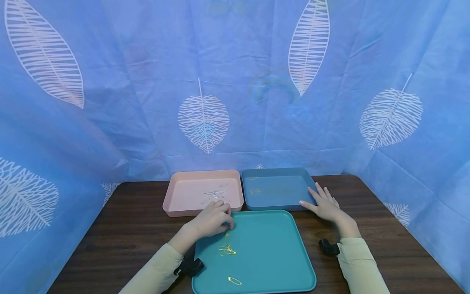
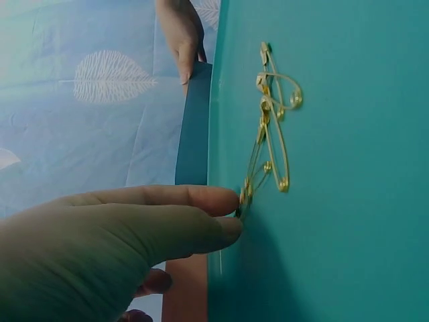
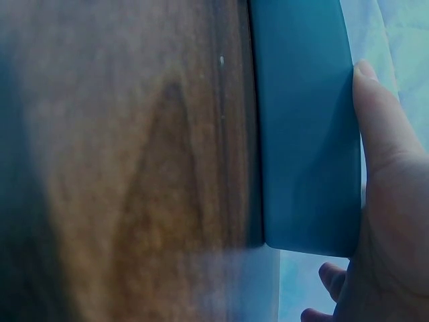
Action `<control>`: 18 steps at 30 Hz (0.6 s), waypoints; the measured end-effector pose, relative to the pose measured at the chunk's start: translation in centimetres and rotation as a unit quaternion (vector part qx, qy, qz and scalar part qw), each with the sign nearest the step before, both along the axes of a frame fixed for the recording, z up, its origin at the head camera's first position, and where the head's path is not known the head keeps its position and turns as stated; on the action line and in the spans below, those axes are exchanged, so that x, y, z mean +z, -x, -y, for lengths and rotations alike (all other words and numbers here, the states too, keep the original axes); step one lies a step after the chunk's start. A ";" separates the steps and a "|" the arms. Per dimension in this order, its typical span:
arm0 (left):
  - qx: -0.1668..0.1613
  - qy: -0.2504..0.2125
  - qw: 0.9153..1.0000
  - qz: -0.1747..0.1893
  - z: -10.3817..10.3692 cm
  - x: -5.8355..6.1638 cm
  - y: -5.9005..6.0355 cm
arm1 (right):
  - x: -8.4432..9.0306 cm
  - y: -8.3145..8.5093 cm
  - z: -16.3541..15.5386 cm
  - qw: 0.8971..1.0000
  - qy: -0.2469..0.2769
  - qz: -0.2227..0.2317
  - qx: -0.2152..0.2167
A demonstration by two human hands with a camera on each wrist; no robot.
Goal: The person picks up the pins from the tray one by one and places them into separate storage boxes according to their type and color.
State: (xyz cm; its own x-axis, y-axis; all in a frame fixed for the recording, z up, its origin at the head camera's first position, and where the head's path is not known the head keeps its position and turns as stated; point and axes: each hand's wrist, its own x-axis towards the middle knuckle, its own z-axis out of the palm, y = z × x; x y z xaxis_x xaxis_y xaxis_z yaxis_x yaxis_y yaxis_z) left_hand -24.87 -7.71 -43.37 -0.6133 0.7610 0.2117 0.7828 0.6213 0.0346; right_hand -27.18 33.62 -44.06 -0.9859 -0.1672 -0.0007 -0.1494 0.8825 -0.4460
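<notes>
The left hand [image 1: 212, 220] hovers over the far left corner of the teal tray [image 1: 271, 253], which lies nearest the person on the dark wooden surface [image 1: 128, 232]. Its grip is closed in a pinch: in the left wrist view the thumb and forefinger tips [image 2: 224, 201] meet on the end of a gold safety pin [image 2: 244, 194] at the edge of a tangled cluster of gold safety pins [image 2: 273, 121], which rests on the tray floor just below the fingers. One more gold pin [image 1: 234, 280] lies alone near the tray's front edge, well apart from the cluster. The right hand [image 1: 324, 206] lies flat with its fingers spread and straight, its grip released, resting on the surface against the near right corner of the dark blue tray [image 1: 277, 190]; the right wrist view shows the thumb [image 3: 375, 114] lying along that tray's outer wall. The dark blue tray stands behind the teal one and holds a small gold pin [image 1: 254, 190] near its left side. Just beside it on the left, touching or nearly so, sits a pink tray [image 1: 183, 196] with several silver safety pins [image 1: 214, 197] on its floor. A blue cloth with white leaf prints [image 1: 203, 122] hangs behind and around the surface.
</notes>
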 end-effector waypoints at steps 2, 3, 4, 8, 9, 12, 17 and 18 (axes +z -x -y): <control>0.008 0.003 1.000 0.006 0.0 0.0 0.0 | 0.0 0.0 -0.1 1.000 0.003 -0.004 0.002; 0.012 0.005 1.000 0.008 0.0 0.1 -0.1 | 0.0 0.0 -0.1 1.000 0.006 -0.006 0.003; 0.016 0.007 1.000 0.009 0.0 0.1 0.0 | -0.1 0.0 -0.1 1.000 0.008 -0.007 0.002; 0.031 0.017 0.999 0.013 0.1 0.0 0.0 | 0.0 -0.1 0.0 1.000 0.013 -0.010 0.003; 0.033 0.018 0.999 0.013 0.1 0.0 0.0 | -0.1 -0.1 0.0 1.000 0.012 -0.009 0.002; 0.040 0.024 0.999 0.014 0.0 0.1 0.0 | -0.1 0.0 0.0 1.000 0.005 -0.005 0.004; 0.052 0.028 0.998 0.016 -0.1 0.1 -0.1 | 0.0 -0.1 -0.1 1.000 -0.001 -0.002 0.003; 0.054 0.026 0.998 0.017 -0.1 0.2 -0.2 | 0.0 -0.1 -0.1 1.000 0.000 -0.001 0.002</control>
